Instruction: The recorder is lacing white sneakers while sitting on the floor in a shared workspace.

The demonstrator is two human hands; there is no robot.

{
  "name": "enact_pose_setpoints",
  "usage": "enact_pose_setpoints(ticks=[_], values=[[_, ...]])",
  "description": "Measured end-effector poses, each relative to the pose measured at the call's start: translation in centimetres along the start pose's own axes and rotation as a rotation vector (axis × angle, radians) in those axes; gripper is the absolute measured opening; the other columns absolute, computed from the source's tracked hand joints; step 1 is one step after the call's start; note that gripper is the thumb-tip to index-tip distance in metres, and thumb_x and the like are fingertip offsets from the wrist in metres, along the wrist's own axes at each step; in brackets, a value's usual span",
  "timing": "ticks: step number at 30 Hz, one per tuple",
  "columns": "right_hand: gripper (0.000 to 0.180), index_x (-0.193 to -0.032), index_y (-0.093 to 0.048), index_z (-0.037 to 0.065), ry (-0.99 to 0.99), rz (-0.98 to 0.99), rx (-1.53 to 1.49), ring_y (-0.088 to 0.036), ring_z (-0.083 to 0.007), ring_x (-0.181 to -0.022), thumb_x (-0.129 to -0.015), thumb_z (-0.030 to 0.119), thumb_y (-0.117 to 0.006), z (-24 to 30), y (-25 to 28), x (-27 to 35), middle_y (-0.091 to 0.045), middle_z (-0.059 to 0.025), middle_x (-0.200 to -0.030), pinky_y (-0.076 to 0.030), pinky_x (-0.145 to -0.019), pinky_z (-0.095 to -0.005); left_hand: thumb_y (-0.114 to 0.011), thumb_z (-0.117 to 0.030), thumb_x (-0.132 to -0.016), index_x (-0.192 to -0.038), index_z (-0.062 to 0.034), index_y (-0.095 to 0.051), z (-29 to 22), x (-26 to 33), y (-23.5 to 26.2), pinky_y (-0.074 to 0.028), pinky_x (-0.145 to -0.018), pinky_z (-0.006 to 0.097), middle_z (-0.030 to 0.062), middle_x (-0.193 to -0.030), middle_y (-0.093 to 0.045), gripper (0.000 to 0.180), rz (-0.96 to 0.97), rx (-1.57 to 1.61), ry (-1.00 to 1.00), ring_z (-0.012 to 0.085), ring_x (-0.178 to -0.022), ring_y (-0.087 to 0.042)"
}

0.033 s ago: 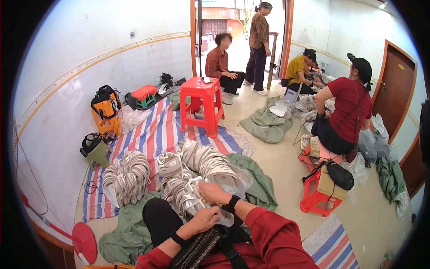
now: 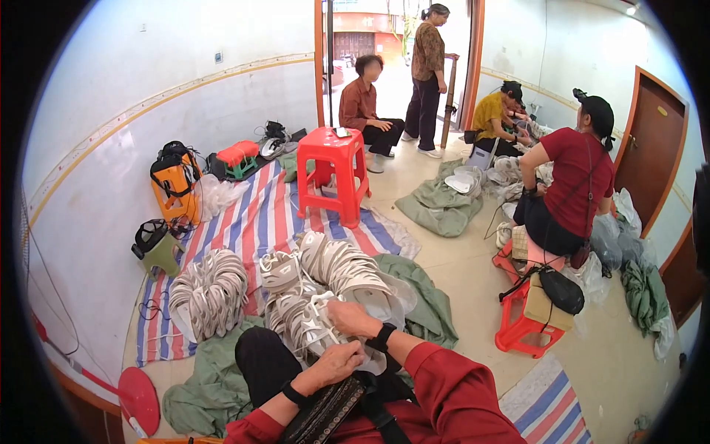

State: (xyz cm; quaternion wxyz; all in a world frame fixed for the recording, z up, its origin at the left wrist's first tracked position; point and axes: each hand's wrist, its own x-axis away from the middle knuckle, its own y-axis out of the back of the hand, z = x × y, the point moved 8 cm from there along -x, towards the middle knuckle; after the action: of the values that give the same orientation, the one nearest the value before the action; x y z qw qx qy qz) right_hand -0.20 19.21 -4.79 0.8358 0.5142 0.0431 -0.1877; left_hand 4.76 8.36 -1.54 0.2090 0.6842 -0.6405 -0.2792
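I sit on the floor with a long curved row of white shoe pieces (image 2: pixel 325 274) in front of my knees. My right hand (image 2: pixel 353 318), with a black watch on its wrist, rests closed on top of the nearest white shoe piece (image 2: pixel 319 333). My left hand (image 2: pixel 336 364), with a black wristband, grips the same piece from below. A second stack of white shoe pieces (image 2: pixel 211 292) lies to the left.
A striped tarp (image 2: pixel 251 222) and green cloths (image 2: pixel 425 303) cover the floor. A red stool (image 2: pixel 334 174) stands ahead, another red stool (image 2: pixel 526 329) to the right. A person in a red top (image 2: pixel 573 185) sits there; three other people are by the doorway. Bags line the left wall.
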Motion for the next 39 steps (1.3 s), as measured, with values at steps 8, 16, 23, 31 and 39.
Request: enact_pose_setpoints(ticks=[8,16,23,31,39], values=[[0.019,-0.089,-0.055,0.004,0.142,0.189,-0.072,-0.06,-0.0431,-0.075,-0.086,0.022,-0.052,0.6,-0.6,-1.0,-0.062,-0.0216,-0.078,-0.047,-0.068,-0.0518,-0.053,-0.015,-0.089,-0.09,-0.0034,-0.054,0.2,0.3,-0.6,-0.048,-0.069,0.042,0.0181,-0.081,-0.062,0.012,-0.019,-0.004,-0.026,0.0373,-0.077,-0.062],[0.022,-0.076,-0.056,-0.003,0.724,0.128,-0.532,-0.058,-0.037,-0.068,-0.083,0.017,-0.051,23.4,4.9,-9.1,-0.056,-0.0234,-0.072,-0.045,-0.063,-0.0446,-0.049,-0.017,-0.092,-0.119,-0.0036,-0.054,-0.8,-0.8,-0.4,-0.044,-0.094,0.042,0.0228,-0.115,-0.059,0.031,0.055,-0.19,-0.105,0.0365,-0.114,-0.053],[0.017,-0.093,-0.06,0.0,0.963,0.409,-0.768,-0.061,-0.0363,-0.081,-0.084,0.014,-0.057,34.6,5.5,-1.6,-0.062,-0.0176,-0.081,-0.048,-0.072,-0.0412,-0.048,-0.016,-0.092,-0.134,-0.0022,-0.046,0.6,2.7,-1.1,-0.034,-0.108,0.04,0.0207,-0.136,-0.049,0.044,-0.009,-0.115,-0.138,0.0315,-0.13,-0.043],[0.012,-0.097,-0.062,0.002,-0.064,-0.098,-0.55,-0.055,-0.007,-0.068,-0.092,0.011,-0.057,2.5,10.6,1.9,-0.06,0.0002,-0.08,-0.046,-0.061,-0.0241,-0.056,-0.009,-0.085,-0.088,-0.0028,-0.052,-0.7,0.4,0.5,-0.046,-0.069,0.045,0.0189,-0.077,-0.058,0.008,-0.078,0.046,-0.081,0.0406,-0.077,-0.059],[0.028,-0.111,-0.057,0.006,-0.259,-0.057,-0.473,-0.06,-0.0242,-0.072,-0.085,0.015,-0.063,-0.5,5.1,10.1,-0.06,-0.0123,-0.1,-0.049,-0.066,-0.0346,-0.055,-0.007,-0.087,-0.089,-0.0021,-0.05,-5.0,-0.1,2.7,-0.045,-0.063,0.041,0.0166,-0.075,-0.053,0.008,-0.011,0.096,-0.151,0.0367,-0.069,-0.056]])
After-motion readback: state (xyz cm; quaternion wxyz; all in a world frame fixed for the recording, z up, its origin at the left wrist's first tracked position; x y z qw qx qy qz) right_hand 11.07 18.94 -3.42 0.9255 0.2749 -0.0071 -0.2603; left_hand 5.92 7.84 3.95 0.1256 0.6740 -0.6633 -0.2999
